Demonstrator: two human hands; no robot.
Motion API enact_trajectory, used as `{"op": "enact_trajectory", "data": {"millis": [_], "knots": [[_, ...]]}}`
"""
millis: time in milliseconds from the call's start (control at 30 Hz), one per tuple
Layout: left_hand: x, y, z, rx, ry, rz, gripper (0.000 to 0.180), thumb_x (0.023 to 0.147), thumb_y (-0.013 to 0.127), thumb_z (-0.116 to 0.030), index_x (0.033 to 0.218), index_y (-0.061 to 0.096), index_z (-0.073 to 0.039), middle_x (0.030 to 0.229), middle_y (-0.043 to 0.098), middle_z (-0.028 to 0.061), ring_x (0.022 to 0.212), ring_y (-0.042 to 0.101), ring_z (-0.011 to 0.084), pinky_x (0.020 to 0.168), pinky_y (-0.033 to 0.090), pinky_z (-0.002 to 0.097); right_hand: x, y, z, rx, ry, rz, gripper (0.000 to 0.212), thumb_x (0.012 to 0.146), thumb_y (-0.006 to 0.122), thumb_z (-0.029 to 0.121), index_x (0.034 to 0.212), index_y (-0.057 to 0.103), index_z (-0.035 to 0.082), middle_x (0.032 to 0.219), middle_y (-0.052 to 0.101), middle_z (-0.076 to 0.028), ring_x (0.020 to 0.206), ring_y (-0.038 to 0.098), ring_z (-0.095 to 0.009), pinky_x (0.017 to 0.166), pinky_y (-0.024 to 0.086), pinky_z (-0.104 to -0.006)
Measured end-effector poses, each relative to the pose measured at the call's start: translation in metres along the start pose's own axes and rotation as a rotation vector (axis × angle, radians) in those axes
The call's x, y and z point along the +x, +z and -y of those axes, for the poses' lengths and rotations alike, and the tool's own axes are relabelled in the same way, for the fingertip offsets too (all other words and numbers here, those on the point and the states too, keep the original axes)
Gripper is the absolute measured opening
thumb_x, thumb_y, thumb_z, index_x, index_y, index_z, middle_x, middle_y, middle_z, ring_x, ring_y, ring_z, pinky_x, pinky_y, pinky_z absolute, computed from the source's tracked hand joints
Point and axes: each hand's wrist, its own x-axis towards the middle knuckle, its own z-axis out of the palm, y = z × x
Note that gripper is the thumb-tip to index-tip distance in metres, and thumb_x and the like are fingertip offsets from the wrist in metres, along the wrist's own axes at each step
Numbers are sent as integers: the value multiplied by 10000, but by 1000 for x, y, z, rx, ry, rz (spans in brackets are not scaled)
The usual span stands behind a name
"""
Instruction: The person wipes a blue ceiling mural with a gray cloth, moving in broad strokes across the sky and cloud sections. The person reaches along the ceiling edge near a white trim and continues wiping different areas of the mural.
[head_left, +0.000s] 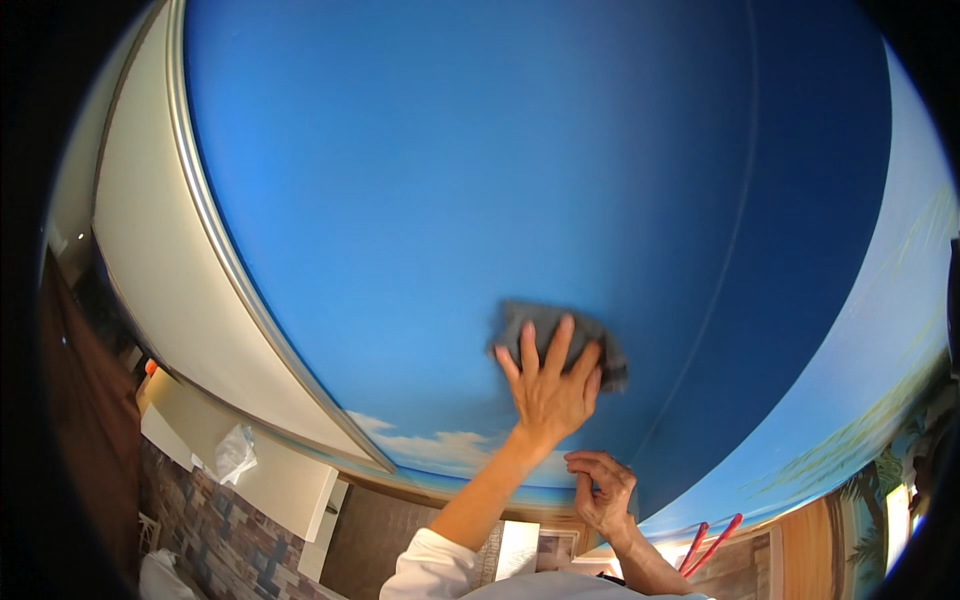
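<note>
A large blue sky-patterned panel (450,180) fills most of the view, with painted white clouds along its lower edge. My left hand (553,390) presses a dark grey cloth (515,318) against it, fingers spread over the cloth. The cloth looks slightly smeared by motion. Lower and to the right, my right hand (604,490) is held up near the panel's bottom edge, its fingers curled inward and nothing visible in them. From this view I cannot tell whether it touches the panel.
A silver trim strip (250,265) borders the blue panel, beside a cream surface (190,240). Crumpled white plastic (236,453) lies on a pale ledge at lower left, above a brick-patterned surface (220,525). Two red rod-like pieces (712,543) stand near my right forearm.
</note>
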Motion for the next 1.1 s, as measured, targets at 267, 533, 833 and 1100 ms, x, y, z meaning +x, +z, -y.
{"op": "enact_trajectory", "data": {"millis": [267,533,833,1100], "knots": [[18,0,40,-11,-184,-389,484,997,469,-454,1152,700,-58,1642,326,254,1517,117,604,1159,1,755,-6,-7,-12,5,-3,-15,213,788,603,-181,860,697,-4,950,763,-129,715,733,-226,583,568,-299],[39,-3,-32,-57,62,-51,337,872,717,-335,1204,725,-280,1590,446,75,1472,283,512,1110,115,804,-8,-5,-14,7,27,-47,221,794,591,-184,865,699,-4,954,762,-132,716,737,-220,583,580,-299],[81,-19,-17,18,-16,-275,393,949,598,-264,1260,688,-40,1655,323,238,1542,142,542,1155,-1,758,-8,-19,-9,5,49,-52,226,792,584,-183,879,701,-11,980,757,-137,715,723,-211,559,562,-302],[126,-24,-77,-179,221,-199,395,823,725,-206,1218,729,-219,1631,428,-3,1536,305,362,1161,135,721,-16,-29,-2,-43,53,-63,221,786,590,-179,882,704,-16,984,754,-139,692,708,-224,563,556,-295]]}}
